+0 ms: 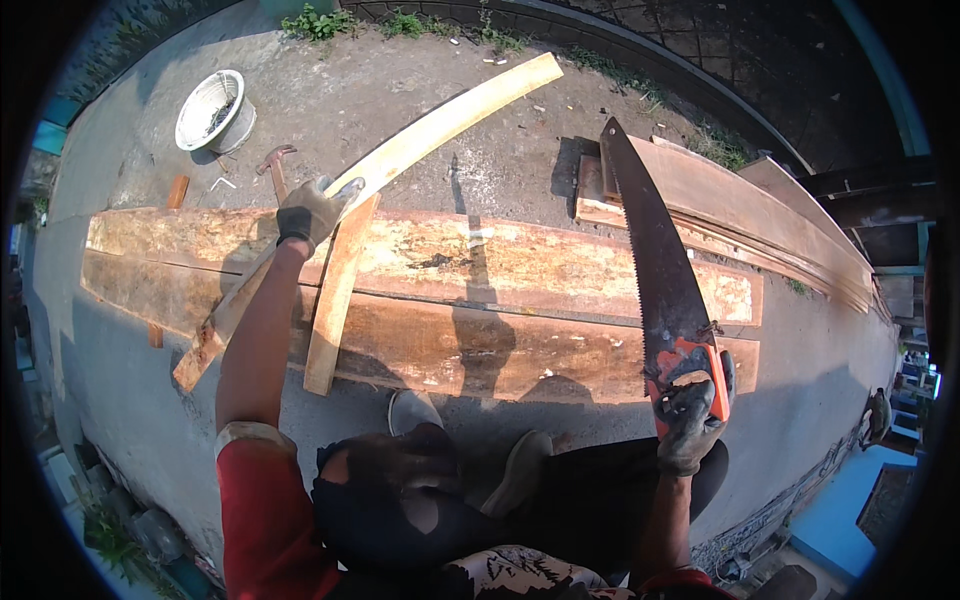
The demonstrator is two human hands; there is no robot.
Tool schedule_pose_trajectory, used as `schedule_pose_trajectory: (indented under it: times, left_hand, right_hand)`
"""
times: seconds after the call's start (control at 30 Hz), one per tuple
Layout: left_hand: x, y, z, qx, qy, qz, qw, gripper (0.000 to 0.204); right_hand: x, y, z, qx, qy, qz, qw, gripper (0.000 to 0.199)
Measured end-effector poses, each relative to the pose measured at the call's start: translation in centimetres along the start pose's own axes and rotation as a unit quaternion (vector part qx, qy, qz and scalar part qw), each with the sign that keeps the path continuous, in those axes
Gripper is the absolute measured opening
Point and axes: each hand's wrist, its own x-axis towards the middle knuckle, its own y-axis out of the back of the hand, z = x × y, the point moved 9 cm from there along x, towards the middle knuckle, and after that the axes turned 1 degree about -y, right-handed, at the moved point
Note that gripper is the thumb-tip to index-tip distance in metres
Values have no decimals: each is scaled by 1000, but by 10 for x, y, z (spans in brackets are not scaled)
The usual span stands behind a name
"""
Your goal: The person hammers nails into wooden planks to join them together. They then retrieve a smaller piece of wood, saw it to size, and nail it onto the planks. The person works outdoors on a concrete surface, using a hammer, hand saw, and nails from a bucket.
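Note:
My gloved left hand (310, 213) is closed around a long pale wooden strip (455, 118), which slants from the near left to the far middle. This strip lies across two wide weathered planks (560, 255) placed side by side. A shorter wooden strip (338, 310) crosses the planks just right of that hand. Over the planks' right end, my gloved right hand (690, 430) grips the orange handle of a handsaw (655, 250). The saw's dark blade points up and away, its teeth facing left, apart from the strip. Just beyond my left hand lies a hammer (275, 165), its handle partly hidden.
A white bucket (236, 128) with small things inside stands at the far left. Near it are a wood block (178, 192) and a bent white piece (223, 183). Stacked boards (750, 205) lie at the far right. My shoes (413, 410) are close to the planks' near edge.

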Motion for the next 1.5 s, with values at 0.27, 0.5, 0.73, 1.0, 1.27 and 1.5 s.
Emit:
schedule_pose_trajectory:
  times: [0.27, 0.5, 0.73, 1.0, 1.27, 1.5]
  left_hand:
    - [47, -108, 283, 34, -148, -192, 969, 83]
    - [53, -170, 346, -12, -259, -214, 942, 65]
    - [60, -193, 339, 27, -241, -226, 943, 58]
    - [27, -170, 348, 32, -265, -160, 950, 42]
    - [11, -146, 352, 5, -312, -31, 950, 47]
    - [29, -138, 351, 25, -276, -13, 961, 45]
  right_hand:
    - [27, -58, -10, -119, 65, -25, 990, 43]
    - [68, -120, 71, -207, 218, -33, 953, 50]
    - [41, -107, 91, -189, 193, -95, 958, 49]
    - [121, -154, 80, -170, 67, -125, 975, 47]
    - [96, -145, 65, -183, 114, -120, 969, 45]
    - [33, -107, 74, -72, 109, -117, 984, 48]
